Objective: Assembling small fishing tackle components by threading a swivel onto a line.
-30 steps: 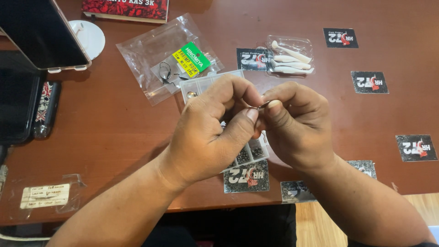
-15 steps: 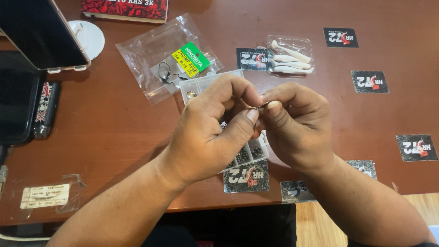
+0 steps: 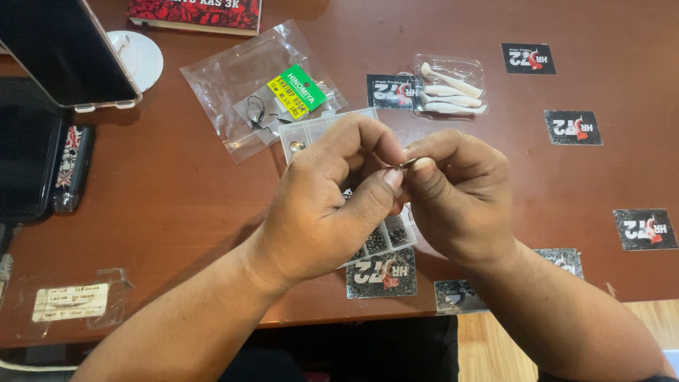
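Note:
My left hand and my right hand meet above the middle of the brown table. Their fingertips pinch a tiny metal fishing hook between them. Under the hands lies a clear compartment box with small dark weights in its cells; most of it is hidden by my hands. Behind the left hand lies a clear plastic bag with a green and yellow label and black hooks inside.
A clear packet of white soft lures lies at the back right. Several black stickers are scattered on the table. A tablet leans at the far left over a white disc. A labelled bag lies front left.

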